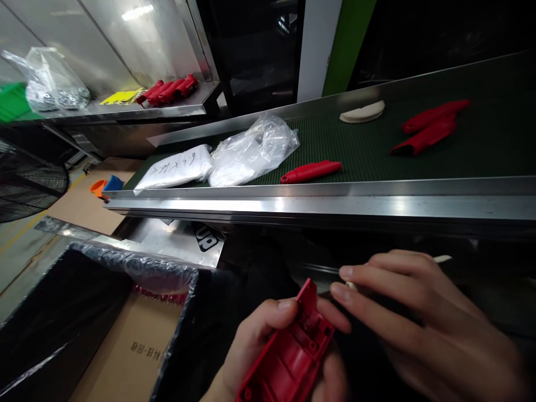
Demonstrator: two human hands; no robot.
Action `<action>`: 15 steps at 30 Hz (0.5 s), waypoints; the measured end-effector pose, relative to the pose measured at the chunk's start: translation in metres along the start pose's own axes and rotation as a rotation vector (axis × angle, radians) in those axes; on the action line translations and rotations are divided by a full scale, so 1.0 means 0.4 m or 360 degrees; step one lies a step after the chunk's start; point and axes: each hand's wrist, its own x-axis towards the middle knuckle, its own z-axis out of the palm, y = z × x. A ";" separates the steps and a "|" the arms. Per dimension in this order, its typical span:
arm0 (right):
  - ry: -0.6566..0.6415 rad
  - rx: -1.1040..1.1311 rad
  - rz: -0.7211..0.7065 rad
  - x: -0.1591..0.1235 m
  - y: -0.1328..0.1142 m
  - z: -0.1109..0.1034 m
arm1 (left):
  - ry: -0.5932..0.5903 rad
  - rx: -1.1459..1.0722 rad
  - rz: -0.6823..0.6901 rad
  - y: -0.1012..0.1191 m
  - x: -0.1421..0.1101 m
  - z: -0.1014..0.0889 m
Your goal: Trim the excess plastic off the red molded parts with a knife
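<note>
My left hand (268,329) is wrapped around a red plastic housing (288,352), whose ribbed, hollow inside faces up and whose thin flap stands at its top end. Just to the right, my right hand (414,312) is closed on a thin off-white piece (443,258). Only small bits of that piece show, one by the fingertips and one beyond the knuckles, so its kind cannot be made out. The right fingertips are close to the housing's top end but apart from it.
On the green conveyor belt (318,137) lie red housings (312,171), an off-white curved piece (362,112) and white plastic bags (178,166). Its metal rail (335,200) runs in front. A lined box (125,346) stands lower left, a fan (29,178) far left. Several red parts (167,92) sit on a shelf.
</note>
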 end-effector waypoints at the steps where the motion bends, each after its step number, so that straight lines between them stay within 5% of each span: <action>1: 0.0001 0.0011 -0.0031 0.003 0.001 0.004 | 0.0058 -0.0041 0.0024 -0.003 -0.006 -0.006; 7: -0.0082 0.0051 -0.0120 0.015 0.010 0.008 | 0.0560 0.0048 0.0152 -0.009 -0.018 0.015; 15: -0.0150 0.0055 -0.0216 0.009 0.016 -0.001 | 0.0273 0.0275 0.0022 0.029 -0.002 0.038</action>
